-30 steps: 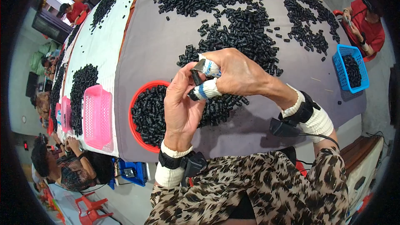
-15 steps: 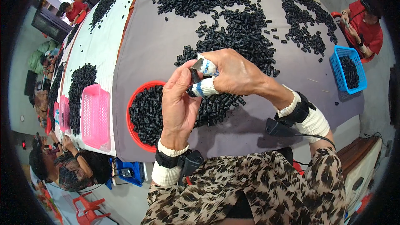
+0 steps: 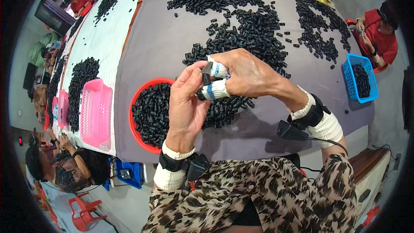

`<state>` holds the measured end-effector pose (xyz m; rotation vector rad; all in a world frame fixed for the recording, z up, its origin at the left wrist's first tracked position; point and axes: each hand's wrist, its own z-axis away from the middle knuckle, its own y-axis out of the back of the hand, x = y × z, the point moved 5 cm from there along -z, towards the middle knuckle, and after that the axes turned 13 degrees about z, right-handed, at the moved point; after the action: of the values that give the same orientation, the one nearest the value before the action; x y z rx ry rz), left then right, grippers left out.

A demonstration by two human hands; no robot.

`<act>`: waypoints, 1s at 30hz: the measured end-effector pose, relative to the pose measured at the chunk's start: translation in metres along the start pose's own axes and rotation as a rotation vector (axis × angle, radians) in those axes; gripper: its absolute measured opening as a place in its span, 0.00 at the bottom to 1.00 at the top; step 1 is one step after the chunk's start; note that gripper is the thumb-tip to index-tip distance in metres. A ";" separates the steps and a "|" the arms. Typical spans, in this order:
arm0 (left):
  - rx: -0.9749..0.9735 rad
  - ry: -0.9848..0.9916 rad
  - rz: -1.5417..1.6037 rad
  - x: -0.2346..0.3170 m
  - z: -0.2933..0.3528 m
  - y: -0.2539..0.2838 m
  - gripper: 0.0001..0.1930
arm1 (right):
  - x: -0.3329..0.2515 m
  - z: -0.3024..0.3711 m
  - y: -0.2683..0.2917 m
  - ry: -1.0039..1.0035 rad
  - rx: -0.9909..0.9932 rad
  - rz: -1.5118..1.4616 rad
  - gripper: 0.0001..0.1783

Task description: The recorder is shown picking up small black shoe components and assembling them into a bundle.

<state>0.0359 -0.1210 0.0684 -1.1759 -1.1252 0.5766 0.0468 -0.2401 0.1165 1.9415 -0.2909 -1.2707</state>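
Note:
My left hand point(image 3: 185, 108) is closed, pinching a small black plastic cylinder point(image 3: 206, 79) between thumb and fingers. My right hand point(image 3: 252, 75), its thumb and forefinger wrapped in white cloth with blue marks, pinches a small flat grey blade point(image 3: 207, 67). The blade's edge lies against the upper end of the cylinder, or very close to it. Beneath the hands, partly hidden by them, a heap of similar black cylinders point(image 3: 248, 36) spreads over the grey-covered table point(image 3: 168, 39). A red round basin point(image 3: 134, 127) full of these pieces stands beside my left wrist.
Pink mesh baskets point(image 3: 95, 118) stand at the left on a white cloth, near another black pile point(image 3: 84, 75). A blue basket point(image 3: 374, 80) of black pieces sits at the right edge, by a person in red point(image 3: 381, 39). Another person point(image 3: 71, 168) works at the lower left.
The view has shifted slightly. Both hands stay together at the cylinder, and the blade has tilted a little against it.

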 end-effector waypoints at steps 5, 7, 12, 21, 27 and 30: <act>0.016 -0.007 -0.030 0.000 0.000 0.000 0.13 | 0.001 -0.001 -0.002 -0.018 -0.034 0.001 0.19; 0.007 -0.012 -0.032 0.001 0.000 0.000 0.13 | 0.000 -0.002 -0.003 0.015 -0.038 0.014 0.19; 0.016 -0.022 -0.046 0.001 0.001 0.000 0.13 | -0.001 0.000 -0.004 -0.012 -0.041 0.004 0.16; 0.057 -0.038 -0.099 -0.002 0.000 -0.001 0.13 | 0.004 0.004 -0.004 0.001 0.004 -0.054 0.13; 0.070 0.005 0.056 -0.005 -0.001 0.000 0.13 | 0.008 0.006 -0.001 -0.142 0.041 -0.053 0.18; 0.036 -0.031 0.016 -0.005 0.001 -0.003 0.14 | 0.010 0.007 -0.003 -0.142 0.036 -0.068 0.18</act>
<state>0.0326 -0.1257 0.0696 -1.1492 -1.1283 0.6267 0.0450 -0.2470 0.1069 1.9094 -0.3237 -1.4597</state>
